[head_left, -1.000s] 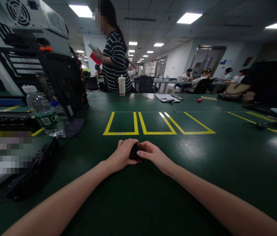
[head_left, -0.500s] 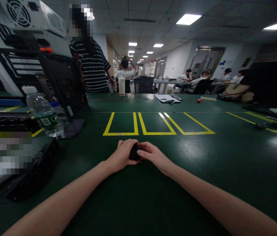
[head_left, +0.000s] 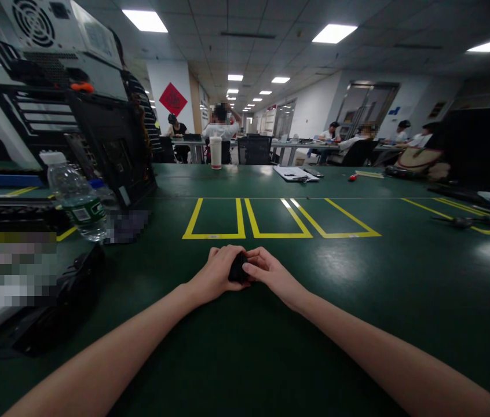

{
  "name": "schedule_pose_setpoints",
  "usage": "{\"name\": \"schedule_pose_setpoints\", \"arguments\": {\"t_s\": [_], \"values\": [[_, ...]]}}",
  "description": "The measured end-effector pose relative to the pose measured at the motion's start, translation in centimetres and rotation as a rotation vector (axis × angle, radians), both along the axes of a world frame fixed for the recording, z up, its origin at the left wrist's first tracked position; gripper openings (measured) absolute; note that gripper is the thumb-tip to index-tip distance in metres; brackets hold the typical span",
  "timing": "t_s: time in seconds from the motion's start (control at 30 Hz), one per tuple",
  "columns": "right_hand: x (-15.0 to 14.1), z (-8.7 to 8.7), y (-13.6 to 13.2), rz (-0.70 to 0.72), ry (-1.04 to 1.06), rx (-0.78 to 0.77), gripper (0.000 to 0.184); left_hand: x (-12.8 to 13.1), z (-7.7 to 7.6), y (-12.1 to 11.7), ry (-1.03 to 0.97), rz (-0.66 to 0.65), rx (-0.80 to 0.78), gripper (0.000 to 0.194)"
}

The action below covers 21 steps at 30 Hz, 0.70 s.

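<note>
A small black object [head_left: 237,269], too dark to name by kind, sits between my two hands low over the green table [head_left: 245,353]. My left hand [head_left: 215,270] is closed around its left side, fingers over the top and thumb below. From the right, my right hand [head_left: 270,269] grips the same object, thumb against its near face and fingertips behind. Much of its surface is hidden by the fingers. Just beyond the hands, yellow tape outlines [head_left: 282,236] mark the table.
To the left stand a water bottle [head_left: 77,197], a black computer case panel [head_left: 117,153] and a dark cable-like bundle [head_left: 60,301]. Farther back are a white cup [head_left: 215,153] and a clipboard [head_left: 296,174]. Dark gear [head_left: 466,222] lies at right. Several people sit in the background.
The standing person in the striped shirt has moved left, now mostly behind the computer case. Both my hands and the black object look almost unmoved.
</note>
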State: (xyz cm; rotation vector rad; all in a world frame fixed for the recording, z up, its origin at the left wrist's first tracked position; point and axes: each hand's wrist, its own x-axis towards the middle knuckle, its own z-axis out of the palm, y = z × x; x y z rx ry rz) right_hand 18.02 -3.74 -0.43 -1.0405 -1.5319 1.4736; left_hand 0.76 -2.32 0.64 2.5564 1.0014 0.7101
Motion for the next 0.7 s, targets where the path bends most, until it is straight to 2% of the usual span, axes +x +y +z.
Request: {"name": "schedule_pose_setpoints", "arguments": {"t_s": [0.3, 0.47, 0.7], "values": [[0.16, 0.41, -0.24, 0.040, 0.042, 0.042, 0.029, 0.08, -0.27, 0.11, -0.002, 0.028, 0.025, 0.050], [-0.02, 0.35, -0.26, 0.024, 0.044, 0.036, 0.021, 0.08, -0.19, 0.09, -0.006, 0.004, 0.018, 0.053], [-0.09, -0.21, 0.16, -0.008, 0.019, -0.013, 0.030, 0.20, -0.84, 0.37, -0.013, 0.023, 0.042, 0.055]]}}
